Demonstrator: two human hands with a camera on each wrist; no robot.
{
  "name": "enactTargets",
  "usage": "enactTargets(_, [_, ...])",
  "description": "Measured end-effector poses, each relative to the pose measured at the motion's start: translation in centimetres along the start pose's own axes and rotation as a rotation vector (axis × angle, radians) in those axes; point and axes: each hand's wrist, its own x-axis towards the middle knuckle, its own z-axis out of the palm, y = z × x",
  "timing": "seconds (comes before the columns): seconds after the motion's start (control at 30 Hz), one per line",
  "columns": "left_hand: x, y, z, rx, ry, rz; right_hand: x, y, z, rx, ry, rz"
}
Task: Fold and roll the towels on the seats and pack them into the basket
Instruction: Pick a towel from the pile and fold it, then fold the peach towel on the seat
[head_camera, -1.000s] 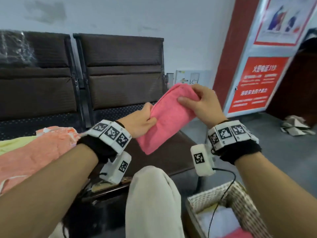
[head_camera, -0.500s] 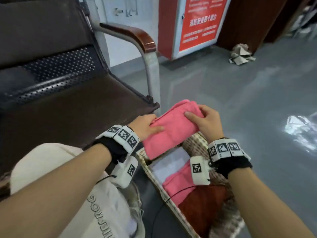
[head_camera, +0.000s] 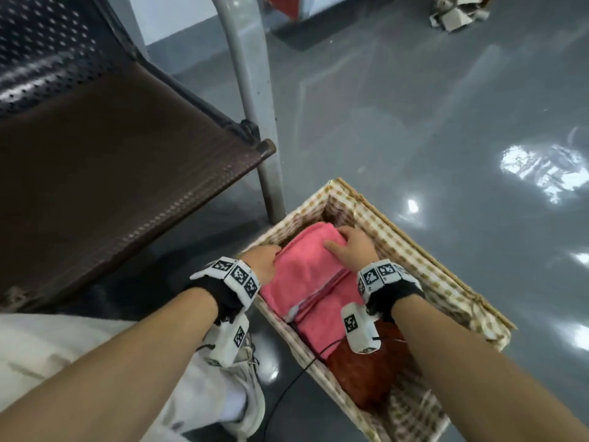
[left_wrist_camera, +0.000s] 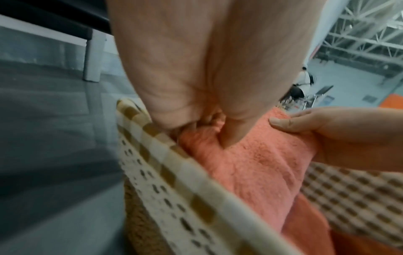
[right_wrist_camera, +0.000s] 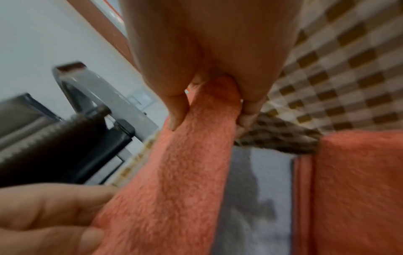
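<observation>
**Item:** rolled pink towel (head_camera: 302, 266). Location: at the far end of the basket (head_camera: 414, 250), partly below the rim, lying over a pale towel (right_wrist_camera: 250, 189), of which a strip is seen in the right wrist view. Beside it, towards the wearer, a second pink towel (head_camera: 322, 327) is packed, and next to that a dark red towel (head_camera: 366, 374).

**Holding:** the roll is gripped at both sides. The left hand (head_camera: 263, 260) is set against the roll's left flank by the basket's near wall; its thumb is pressed into the pile on top and its fingers are tucked under, out of view. The right hand (head_camera: 350, 250) is laid over the right flank; its thumb is pressed on top and its fingers (right_wrist_camera: 248, 110) are curled round the far edge, pinching the roll.

**Handling, as judged:** light, soft and thoroughly pliant; a plush pile that is dented under the thumbs. Not fragile, not slippery. The roll is expected to spring loose if let go before it is wedged.

**Where to take hold:** at the two flanks, thumb above and fingers below, so that the layers are kept clamped together. A pinch on one outer layer alone is judged likely to unroll it.

**Container:** a woven basket with a checked cloth liner, standing on the grey floor (head_camera: 414, 106) just beside the leg of the seat (head_camera: 111, 170).
</observation>
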Motion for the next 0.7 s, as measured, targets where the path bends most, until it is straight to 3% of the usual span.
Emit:
enactTargets(0.1, [-0.2,-0.5,0.0,-0.093,0.046,-0.011,0.5,0.1,0.1,-0.169,-0.107,0.055])
enactTargets(0.17, [-0.8,-0.6,-0.4,-0.166,0.066,-0.025,0.4,-0.4,-0.3,-0.203,-0.078,0.061])
enactTargets(0.33, [-3.9,-0.7,-3.3,-0.27,0.15,0.007,-0.9,-4.7,-2.1,-0.233,-0.006,-0.113])
enactTargets(0.5, [-9.4,-1.2,-9.0,-0.283,0.348,0.059,-2.9,-13.6,-4.2,-0.281,-0.023,-0.355])
enactTargets(0.7, [-20.3,-5.6,-16.9,-0.238,0.649,0.052,-6.8,-28.2,-4.7,-0.305,-0.033,-0.691])
